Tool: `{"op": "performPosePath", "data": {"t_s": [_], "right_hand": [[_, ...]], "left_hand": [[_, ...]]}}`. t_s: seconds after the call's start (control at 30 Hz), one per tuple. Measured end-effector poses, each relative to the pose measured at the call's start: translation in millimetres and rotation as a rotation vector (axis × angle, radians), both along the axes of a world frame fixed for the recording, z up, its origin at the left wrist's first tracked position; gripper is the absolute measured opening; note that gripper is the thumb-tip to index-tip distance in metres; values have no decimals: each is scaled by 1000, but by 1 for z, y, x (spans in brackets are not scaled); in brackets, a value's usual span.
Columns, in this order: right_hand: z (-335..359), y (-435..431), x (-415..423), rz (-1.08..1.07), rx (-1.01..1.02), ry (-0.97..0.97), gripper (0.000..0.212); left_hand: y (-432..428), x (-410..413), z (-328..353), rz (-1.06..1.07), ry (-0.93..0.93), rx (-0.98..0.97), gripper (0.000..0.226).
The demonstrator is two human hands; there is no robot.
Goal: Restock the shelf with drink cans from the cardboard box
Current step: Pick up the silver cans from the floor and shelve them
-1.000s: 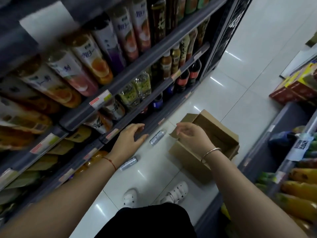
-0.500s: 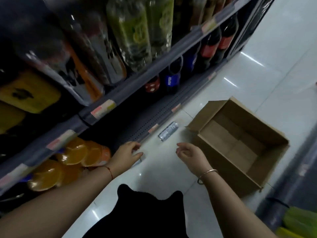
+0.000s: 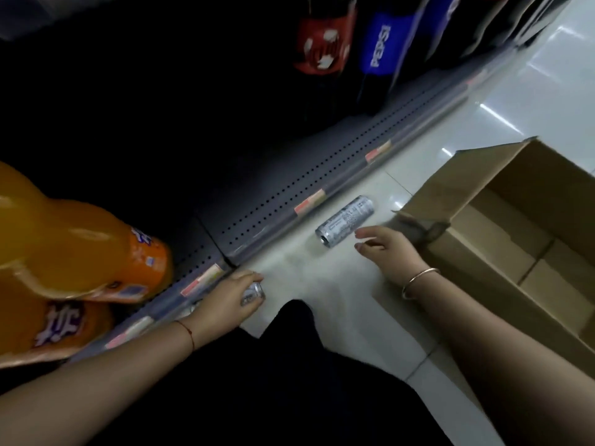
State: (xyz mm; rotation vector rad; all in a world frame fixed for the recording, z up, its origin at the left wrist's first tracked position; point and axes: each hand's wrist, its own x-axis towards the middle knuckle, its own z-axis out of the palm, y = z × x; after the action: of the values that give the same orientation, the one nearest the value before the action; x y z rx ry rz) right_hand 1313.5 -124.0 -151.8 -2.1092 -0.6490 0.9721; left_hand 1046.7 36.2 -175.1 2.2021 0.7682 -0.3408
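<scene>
Two silver drink cans lie on the white floor in front of the bottom shelf. My left hand is curled over the nearer can, most of which it hides. The farther can lies on its side, and my right hand hovers just to its right, fingers relaxed and extended toward it without touching. The open cardboard box stands on the floor at the right; no cans show inside it.
Large orange soda bottles lie on the shelf at the left. A red cola bottle and blue Pepsi bottles stand further along. The perforated grey shelf between them is bare and dark. My dark-clothed knees fill the bottom centre.
I have crouched down and the view has dropped to the floor. My left hand has closed over the nearer can; my right hand has reached toward the farther can.
</scene>
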Motion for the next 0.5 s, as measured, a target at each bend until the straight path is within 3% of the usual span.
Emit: {"op": "performPosePath", "data": {"t_s": [0.23,0.37,0.5], "right_hand": [[-44,27,30,170,-88,-181,37],[-65,44,48,353,-64,-433,45],[-86,55,65,448,-113,-442,58]], "left_hand": [[2,-23,-39,81,-13,117,60],[5,-34,-59,98,51,106,75],[12,-39,-73,87,135,132,82]]}}
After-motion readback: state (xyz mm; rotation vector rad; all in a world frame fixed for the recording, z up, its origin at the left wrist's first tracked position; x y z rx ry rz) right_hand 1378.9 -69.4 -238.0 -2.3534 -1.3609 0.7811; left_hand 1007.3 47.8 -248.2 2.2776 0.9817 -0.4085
